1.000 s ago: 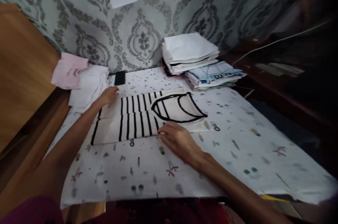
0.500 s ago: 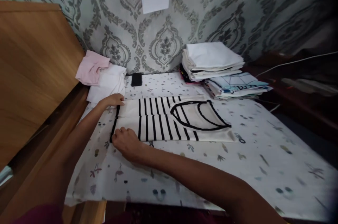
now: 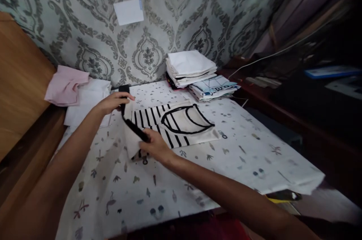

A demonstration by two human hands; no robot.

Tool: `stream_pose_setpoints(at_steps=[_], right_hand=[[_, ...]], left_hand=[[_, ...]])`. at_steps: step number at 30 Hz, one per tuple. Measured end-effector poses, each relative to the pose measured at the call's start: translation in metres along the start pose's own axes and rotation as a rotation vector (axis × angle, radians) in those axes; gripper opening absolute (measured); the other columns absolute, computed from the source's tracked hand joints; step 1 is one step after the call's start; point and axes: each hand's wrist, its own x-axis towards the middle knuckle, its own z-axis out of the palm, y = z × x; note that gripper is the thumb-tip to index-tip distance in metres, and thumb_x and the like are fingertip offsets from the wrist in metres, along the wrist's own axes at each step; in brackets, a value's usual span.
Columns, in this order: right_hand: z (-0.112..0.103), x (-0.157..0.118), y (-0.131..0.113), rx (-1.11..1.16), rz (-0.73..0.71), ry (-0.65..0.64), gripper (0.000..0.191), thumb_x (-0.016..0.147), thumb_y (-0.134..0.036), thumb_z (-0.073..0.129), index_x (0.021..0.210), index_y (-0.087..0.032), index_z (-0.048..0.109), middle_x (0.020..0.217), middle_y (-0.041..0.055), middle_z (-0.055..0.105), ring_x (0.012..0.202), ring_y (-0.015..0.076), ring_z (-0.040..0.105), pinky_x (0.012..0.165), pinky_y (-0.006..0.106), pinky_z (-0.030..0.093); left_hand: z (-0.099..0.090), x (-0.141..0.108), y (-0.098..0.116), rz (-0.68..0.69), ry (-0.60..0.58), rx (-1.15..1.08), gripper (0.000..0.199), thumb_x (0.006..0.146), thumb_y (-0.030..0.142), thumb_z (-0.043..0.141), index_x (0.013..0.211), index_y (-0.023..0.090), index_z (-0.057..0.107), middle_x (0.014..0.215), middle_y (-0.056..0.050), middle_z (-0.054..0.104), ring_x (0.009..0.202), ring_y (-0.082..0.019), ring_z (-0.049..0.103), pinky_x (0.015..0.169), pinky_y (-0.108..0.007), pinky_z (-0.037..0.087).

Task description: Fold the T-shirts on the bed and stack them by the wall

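Observation:
A white knit garment with black stripes (image 3: 177, 123) and a black-edged neckline lies on the printed white cloth. Its left end is lifted and partly turned over toward the right, with the black hem raised. My left hand (image 3: 114, 101) grips the far corner of that hem. Nearer to me, my right hand (image 3: 155, 143) pinches the other end of the hem, fingers closed on the fabric.
Behind lie a stack of folded white cloths (image 3: 190, 64) and folded printed cloths (image 3: 216, 87). Pink cloth (image 3: 66, 85) and white cloth (image 3: 87, 100) rest at the left, beside a wooden panel (image 3: 22, 85). A black phone (image 3: 123, 88) is beyond my left hand.
Both hands have lifted the garment's left hem off the surface and moved it rightward over the striped part. The view has shifted to the right.

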Motion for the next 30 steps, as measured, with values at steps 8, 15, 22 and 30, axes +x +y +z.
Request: stream_pose_setpoints(at_steps=[8, 15, 22, 30], right_hand=[[-0.072, -0.04, 0.014, 0.385, 0.33, 0.093, 0.023, 0.072, -0.009, 0.056, 0.092, -0.017, 0.063, 0.076, -0.0003, 0.072, 0.065, 0.0149, 0.071, 0.054, 0.021, 0.055], [-0.085, -0.044, 0.013, 0.438, 0.413, 0.01, 0.031, 0.08, -0.002, 0.046, 0.105, -0.016, 0.059, 0.089, 0.0057, 0.075, 0.06, 0.0147, 0.073, 0.049, 0.02, 0.055], [-0.089, -0.044, 0.012, 0.434, 0.412, -0.027, 0.038, 0.084, -0.002, 0.043, 0.117, -0.014, 0.056, 0.086, 0.0073, 0.075, 0.059, 0.0137, 0.072, 0.05, 0.019, 0.054], [-0.088, -0.039, 0.021, 0.215, 0.372, 0.044, 0.048, 0.088, -0.005, 0.041, 0.136, -0.012, 0.043, 0.065, -0.0026, 0.063, 0.049, 0.0128, 0.066, 0.047, 0.021, 0.051]], left_hand=[[0.106, 0.061, 0.039, -0.214, -0.212, -0.256, 0.026, 0.068, 0.037, 0.078, 0.08, 0.017, 0.068, 0.071, -0.004, 0.069, 0.062, -0.014, 0.063, 0.046, -0.021, 0.032], [0.126, 0.068, 0.037, -0.262, -0.264, -0.221, 0.038, 0.069, 0.048, 0.078, 0.081, 0.016, 0.061, 0.075, -0.005, 0.071, 0.06, -0.013, 0.064, 0.044, -0.02, 0.03], [0.124, 0.068, 0.027, -0.15, -0.24, -0.096, 0.019, 0.07, 0.026, 0.07, 0.085, 0.017, 0.063, 0.076, -0.003, 0.07, 0.058, -0.012, 0.063, 0.045, -0.02, 0.03], [0.148, 0.072, 0.019, 0.004, 0.032, 0.086, 0.006, 0.082, 0.024, 0.059, 0.085, 0.019, 0.06, 0.059, 0.004, 0.058, 0.052, -0.012, 0.055, 0.057, -0.024, 0.043]])
